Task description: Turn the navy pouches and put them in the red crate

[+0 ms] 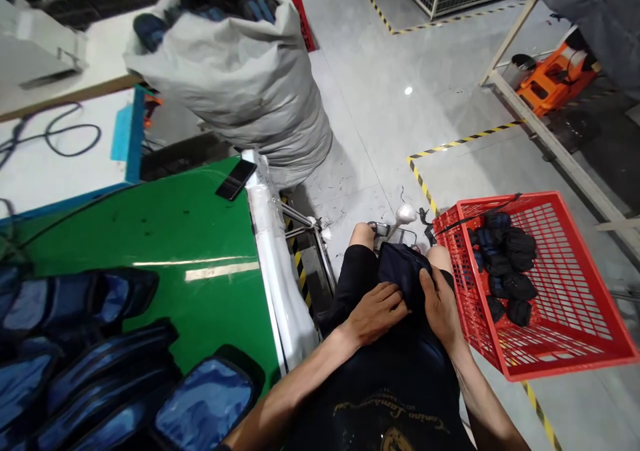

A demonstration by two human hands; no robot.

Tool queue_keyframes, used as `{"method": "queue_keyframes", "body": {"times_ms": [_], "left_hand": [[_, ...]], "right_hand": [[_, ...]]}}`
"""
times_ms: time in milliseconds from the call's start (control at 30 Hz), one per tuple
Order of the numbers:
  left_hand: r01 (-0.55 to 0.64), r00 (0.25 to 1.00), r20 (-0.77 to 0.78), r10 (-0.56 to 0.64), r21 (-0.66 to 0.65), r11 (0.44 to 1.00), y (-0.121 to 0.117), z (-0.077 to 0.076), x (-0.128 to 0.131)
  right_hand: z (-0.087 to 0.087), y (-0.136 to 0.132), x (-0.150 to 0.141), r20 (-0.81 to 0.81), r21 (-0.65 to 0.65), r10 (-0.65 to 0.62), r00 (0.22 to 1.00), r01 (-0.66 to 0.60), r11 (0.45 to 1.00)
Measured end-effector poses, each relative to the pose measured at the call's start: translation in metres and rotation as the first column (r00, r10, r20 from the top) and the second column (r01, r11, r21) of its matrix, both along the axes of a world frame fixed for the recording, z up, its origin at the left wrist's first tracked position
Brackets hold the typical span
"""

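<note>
A dark navy fabric pouch [400, 267] rests over my lap, between my two hands. My left hand [379, 312] lies across its near left side with the fingers curled onto the cloth. On the other side, my right hand [441, 304] grips the pouch's right edge, thumb on top and the other fingers mostly hidden. Several blue and black pouches [205, 401] are heaped on the green tabletop [200, 237] to my left. More small dark bundles [513, 254] sit inside the red plastic basket [565, 364] to my right.
A big whitish sack [250, 84] stuffed with dark pieces stands beyond the table. On the table's far corner lies a phone [237, 179]. A silver ball-topped lever [405, 214] rises past my knees. Yellow-black tape [425, 187] marks the floor; an orange stool [555, 81] stands far right.
</note>
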State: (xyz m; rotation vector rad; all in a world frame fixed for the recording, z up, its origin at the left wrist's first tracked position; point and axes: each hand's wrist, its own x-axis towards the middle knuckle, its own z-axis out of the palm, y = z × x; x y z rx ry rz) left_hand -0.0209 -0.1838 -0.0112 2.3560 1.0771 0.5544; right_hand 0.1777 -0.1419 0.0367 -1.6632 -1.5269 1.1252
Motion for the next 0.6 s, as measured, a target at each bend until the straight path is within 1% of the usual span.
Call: {"method": "queue_keyframes", "body": {"times_ms": [67,100,133,167,200,267,300,333,367,400,433,467,533,567,600], "left_hand": [[-0.036,0.999,0.030,0.038,-0.066,0.997,-0.001,-0.001,-0.001],[-0.066,0.994,0.075,0.076,-0.133,0.989,-0.001,0.003,-0.001],[-0.102,0.982,0.134,0.134,-0.222,0.970,-0.001,0.009,0.000],[-0.133,0.959,0.196,0.206,-0.331,0.934,0.000,0.016,0.001],[-0.156,0.924,0.250,0.290,-0.445,0.882,0.002,0.024,0.003],[-0.201,0.821,0.298,0.486,-0.646,0.736,0.007,0.040,0.010],[-0.227,0.765,0.292,0.575,-0.713,0.664,0.010,0.046,0.014],[-0.251,0.716,0.277,0.641,-0.754,0.607,0.013,0.049,0.018],[-0.273,0.683,0.263,0.681,-0.774,0.572,0.016,0.051,0.022],[-0.291,0.670,0.251,0.698,-0.776,0.559,0.019,0.051,0.026],[-0.304,0.682,0.237,0.692,-0.768,0.564,0.021,0.051,0.029],[-0.314,0.711,0.221,0.667,-0.750,0.582,0.023,0.050,0.031],[-0.322,0.788,0.176,0.590,-0.700,0.638,0.022,0.050,0.032],[-0.309,0.828,0.156,0.538,-0.675,0.670,0.021,0.052,0.031],[-0.281,0.866,0.144,0.480,-0.654,0.703,0.018,0.054,0.029]], "right_hand": [[-0.001,-0.005,0.001,-0.049,-0.025,0.011,0.999,-0.012,1.000],[-0.001,-0.007,0.002,-0.045,-0.014,0.012,0.999,-0.013,1.000],[-0.002,-0.010,0.002,-0.028,0.014,0.008,1.000,-0.008,1.000],[-0.003,-0.012,0.002,-0.008,0.051,0.008,1.000,-0.007,0.999],[-0.004,-0.014,0.002,0.007,0.093,0.015,1.000,-0.015,0.996],[-0.004,-0.018,-0.001,0.014,0.157,0.045,0.999,-0.047,0.986],[-0.004,-0.020,-0.003,0.011,0.181,0.062,0.998,-0.063,0.981],[-0.004,-0.022,-0.005,0.011,0.205,0.074,0.997,-0.074,0.976],[-0.005,-0.024,-0.007,0.019,0.226,0.077,0.997,-0.079,0.971],[-0.006,-0.024,-0.008,0.035,0.239,0.071,0.997,-0.077,0.968],[-0.008,-0.024,-0.008,0.057,0.244,0.058,0.997,-0.070,0.967],[-0.011,-0.023,-0.006,0.086,0.238,0.036,0.996,-0.056,0.970],[-0.020,-0.014,0.005,0.155,0.197,-0.058,0.986,0.027,0.980],[-0.024,-0.006,0.014,0.180,0.182,-0.134,0.975,0.101,0.978],[-0.028,0.004,0.025,0.185,0.186,-0.224,0.957,0.190,0.964]]}}
